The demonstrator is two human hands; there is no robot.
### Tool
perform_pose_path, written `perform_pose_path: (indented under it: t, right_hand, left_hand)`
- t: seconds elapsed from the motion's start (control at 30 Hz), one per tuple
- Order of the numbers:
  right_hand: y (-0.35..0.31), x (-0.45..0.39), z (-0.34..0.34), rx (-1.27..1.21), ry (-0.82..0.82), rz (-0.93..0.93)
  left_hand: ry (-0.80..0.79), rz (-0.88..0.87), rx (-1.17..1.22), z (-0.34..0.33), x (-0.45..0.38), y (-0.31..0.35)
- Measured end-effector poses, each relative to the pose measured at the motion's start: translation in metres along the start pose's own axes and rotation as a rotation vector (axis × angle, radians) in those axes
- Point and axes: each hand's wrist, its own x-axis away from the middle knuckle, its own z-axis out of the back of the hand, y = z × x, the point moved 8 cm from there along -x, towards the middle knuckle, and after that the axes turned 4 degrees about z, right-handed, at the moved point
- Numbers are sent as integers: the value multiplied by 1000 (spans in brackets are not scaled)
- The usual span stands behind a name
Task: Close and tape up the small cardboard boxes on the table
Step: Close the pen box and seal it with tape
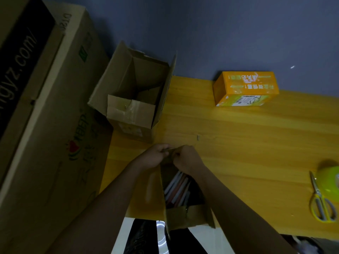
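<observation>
A small brown cardboard box [189, 215] stands open at the table's near edge, with several thin books or cards upright inside. My left hand [156, 155] and my right hand [185, 158] meet at its far side, and both pinch the far flap [171, 153] between fingers and thumb. A second brown box [132, 110] sits open at the back left, flaps up, old tape on its front flap. An orange box [245, 88] lies closed at the back of the table.
A very large cardboard carton [45, 107] fills the left side. Yellow-handled scissors [320, 200] and a green roll of tape [330, 180] lie at the right edge of the wooden table [238, 143]. A blue wall rises behind.
</observation>
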Motion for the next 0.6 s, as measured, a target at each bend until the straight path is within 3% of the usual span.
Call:
perform_pose_path:
  t: [0.07,0.13,0.27,0.3,0.4,0.43,0.47,0.57,0.6]
  right_hand:
    - [8,-3,-1,-66,22,-108]
    - [7,-3,-8,-42,-35,-101]
    - [2,12,-36,129,-342,-75]
    - [1,15,-30,188,-308,-43]
    - [-20,25,20,378,169,263]
    - [-22,25,29,475,254,328]
    - [-16,19,31,569,212,307]
    - [3,-5,10,639,-156,120]
    - [2,-9,5,663,-169,127]
  left_hand:
    - [10,10,-19,2,-2,-1]
    - [29,12,-15,3,-1,-1]
    - [62,-22,-110,4,2,4]
    - [61,-37,-132,3,4,7]
    - [44,-105,-152,0,8,16]
    - [57,-114,-198,-2,9,18]
    - [91,-112,-296,-3,9,19]
    - [226,-82,-723,-11,7,27]
    - [256,-64,-827,-14,5,31]
